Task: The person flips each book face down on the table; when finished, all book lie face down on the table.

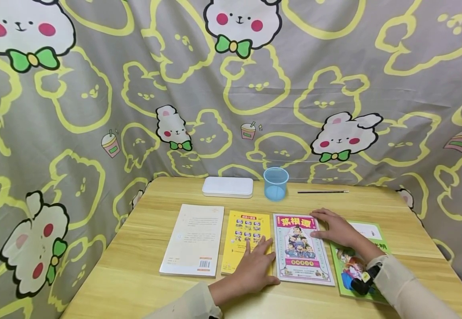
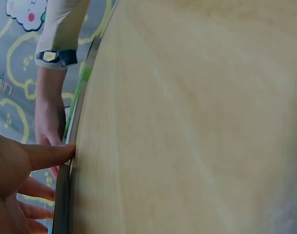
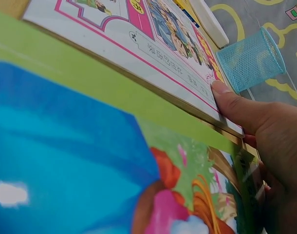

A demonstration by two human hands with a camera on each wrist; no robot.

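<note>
Spread over the yellow book, my left hand has its fingers on the cover and its thumb near the lower left corner of the pink-bordered book. My right hand touches that pink book at its upper right, with the thumb on the cover edge and the other fingers extended near the top corner. Under the right forearm lies a green book, partly hidden. A white book, with text and a barcode, lies left of the yellow one.
Along the back of the wooden table are a white case, a blue mesh cup and a thin dark stick, perhaps a brush or pencil. A patterned grey curtain hangs behind and at the sides.
</note>
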